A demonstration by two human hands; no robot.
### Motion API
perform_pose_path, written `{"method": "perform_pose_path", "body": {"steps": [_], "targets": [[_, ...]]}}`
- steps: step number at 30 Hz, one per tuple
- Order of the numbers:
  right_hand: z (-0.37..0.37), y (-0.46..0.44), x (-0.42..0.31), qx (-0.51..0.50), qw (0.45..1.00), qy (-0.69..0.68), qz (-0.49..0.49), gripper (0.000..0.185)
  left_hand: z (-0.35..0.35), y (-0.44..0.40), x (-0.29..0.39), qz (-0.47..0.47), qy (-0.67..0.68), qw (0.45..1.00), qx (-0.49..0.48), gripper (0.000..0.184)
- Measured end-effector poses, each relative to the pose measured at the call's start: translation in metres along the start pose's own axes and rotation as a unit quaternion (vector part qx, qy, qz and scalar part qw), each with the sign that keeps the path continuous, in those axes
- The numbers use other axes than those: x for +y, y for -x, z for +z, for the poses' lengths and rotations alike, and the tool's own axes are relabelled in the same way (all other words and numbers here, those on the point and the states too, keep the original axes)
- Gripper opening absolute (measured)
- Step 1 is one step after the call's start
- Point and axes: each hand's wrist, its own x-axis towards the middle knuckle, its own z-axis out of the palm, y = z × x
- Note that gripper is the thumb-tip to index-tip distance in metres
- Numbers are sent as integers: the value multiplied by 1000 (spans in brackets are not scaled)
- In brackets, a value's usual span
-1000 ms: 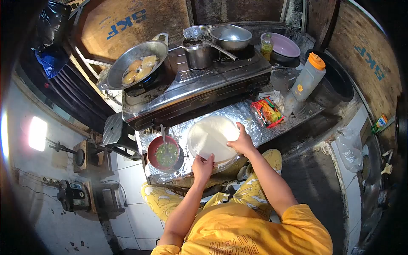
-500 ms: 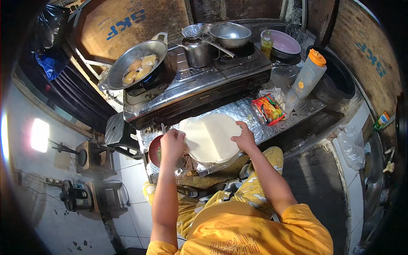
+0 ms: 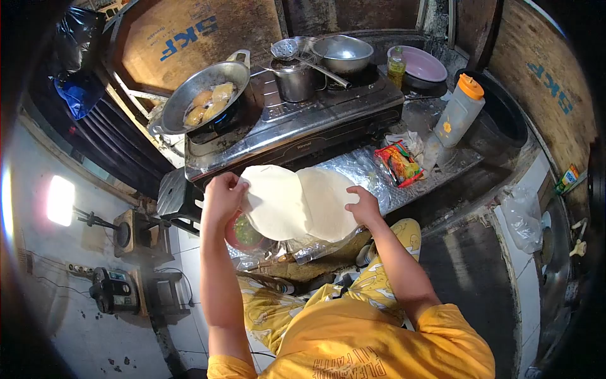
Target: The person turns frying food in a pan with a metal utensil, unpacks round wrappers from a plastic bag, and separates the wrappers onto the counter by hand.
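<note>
One pale round sheet (image 3: pixel 273 202), pinched at its left edge by the left hand (image 3: pixel 224 197), meets a second sheet (image 3: pixel 329 205), clamped at its right edge in the right hand (image 3: pixel 365 207), above the foil-covered surface (image 3: pixel 364 174), partly hiding the red bowl (image 3: pixel 231 235)

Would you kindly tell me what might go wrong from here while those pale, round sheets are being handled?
The thin, round, cream-coloured sheet pinched by the left hand might tear if pulled hard. In this view it overlaps the round red bowl of green-flecked liquid, so its lower edge could perhaps dip in. The golden food pieces in the grey metal wok might overcook, since the right hand also appears occupied, at the adjoining pale round sheet.
</note>
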Motion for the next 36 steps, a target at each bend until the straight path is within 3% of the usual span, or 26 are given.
{"method": "perform_pose_path", "body": {"steps": [2,11,14,15,18,20,23,25,27,29,30,31,32,33,35,36], "targets": [[1,-1,2,3,1000,-8,-6,49,-13,-4,4,32,-33,999,3,22],[3,-2,5,6,1000,-9,-1,50,-66,-26,29,17,52,994,-96,17],[2,-1,1,14,1000,15,-6,49,-94,-17,73,60,16,997,-44,17],[2,-1,-2,8,1000,20,5,49,-104,-18,77,52,74,993,-78,19],[4,4,-11,-5,999,37,22,49,-119,-8,104,121,78,987,-72,18],[7,6,-13,-3,998,65,-1,46,-121,0,120,205,129,966,-92,21],[6,11,-22,13,991,125,-46,44,-111,17,138,188,199,959,-69,19],[-2,18,-33,33,980,183,-66,42,-97,20,135,223,253,939,-69,16],[-11,27,-50,52,966,240,-87,41,-75,25,127,171,369,904,-130,13],[-20,31,-66,62,985,92,-132,32,-45,35,123,132,488,845,-176,16],[-21,27,-68,-59,994,-88,-36,37,-27,34,113,114,532,816,-193,17],[-20,28,-63,-57,994,-87,-37,37,-8,34,104,96,576,785,-210,18],[-14,31,-55,-145,903,-403,35,46,8,40,105,56,601,774,-192,17],[-8,30,-46,-217,703,-670,100,55,22,46,104,16,624,762,-173,17],[-13,22,-37,-273,579,-768,28,71,60,43,70,10,624,762,-173,19],[-28,30,-47,-279,586,-761,-8,74,77,43,53,-14,622,760,-189,22]]}}
